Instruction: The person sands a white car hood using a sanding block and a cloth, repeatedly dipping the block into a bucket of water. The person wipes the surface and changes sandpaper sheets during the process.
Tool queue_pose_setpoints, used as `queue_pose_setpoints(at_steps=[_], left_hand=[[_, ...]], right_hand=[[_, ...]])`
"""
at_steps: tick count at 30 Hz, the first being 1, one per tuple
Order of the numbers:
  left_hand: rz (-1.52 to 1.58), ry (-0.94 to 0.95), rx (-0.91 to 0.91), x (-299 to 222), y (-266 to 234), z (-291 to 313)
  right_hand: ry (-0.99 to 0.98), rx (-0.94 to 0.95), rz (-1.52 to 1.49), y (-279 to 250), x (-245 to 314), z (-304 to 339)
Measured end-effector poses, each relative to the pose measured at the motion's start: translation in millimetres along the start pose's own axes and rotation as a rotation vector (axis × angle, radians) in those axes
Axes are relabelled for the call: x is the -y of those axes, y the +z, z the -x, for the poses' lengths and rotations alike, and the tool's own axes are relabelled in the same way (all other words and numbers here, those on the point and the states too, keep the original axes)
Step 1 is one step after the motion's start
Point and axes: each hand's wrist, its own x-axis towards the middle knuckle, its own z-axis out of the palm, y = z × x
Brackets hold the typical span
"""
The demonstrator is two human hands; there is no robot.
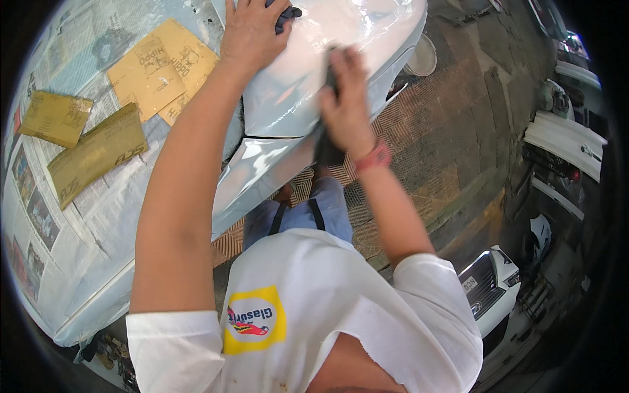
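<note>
A glossy pale blue-white car body panel (pixel 275 98) curves in front of me, wet-looking in places. On its upper part rests my left hand (pixel 257 29), its fingers closed on a crumpled dark cloth (pixel 288 16). My right hand (pixel 347 98), a little smeared by motion, grips a long black sanding block (pixel 329 147) along the panel's right side. The block's lower end reaches past the panel edge. Below a dark seam sits a second pale panel (pixel 259 164), nearest my body.
Newspaper (pixel 98 223) covers the surface at left. Tan sandpaper sheets (pixel 147 69) and curled brown ones (pixel 98 157) lie on it. A round whitish container (pixel 421 56) stands on the patterned floor (pixel 445 124). White car parts (pixel 567 141) and a parked white car (pixel 488 288) are at right.
</note>
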Motion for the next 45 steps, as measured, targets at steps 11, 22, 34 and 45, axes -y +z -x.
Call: queue_pose_setpoints(at_steps=[11,22,34,45], left_hand=[[0.155,-0.124,0.100,-17,-16,-2],[0.091,-0.014,0.034,-13,6,-7],[0.076,0.033,-0.001,-12,10,-15],[0.000,0.014,0.000,2,1,0]], right_hand=[[0.043,-0.122,-0.087,19,23,47],[0.265,-0.288,-0.039,-43,-114,-23],[0.416,-0.409,-0.165,-62,-148,-45],[0.048,-0.136,-0.039,12,7,-16]])
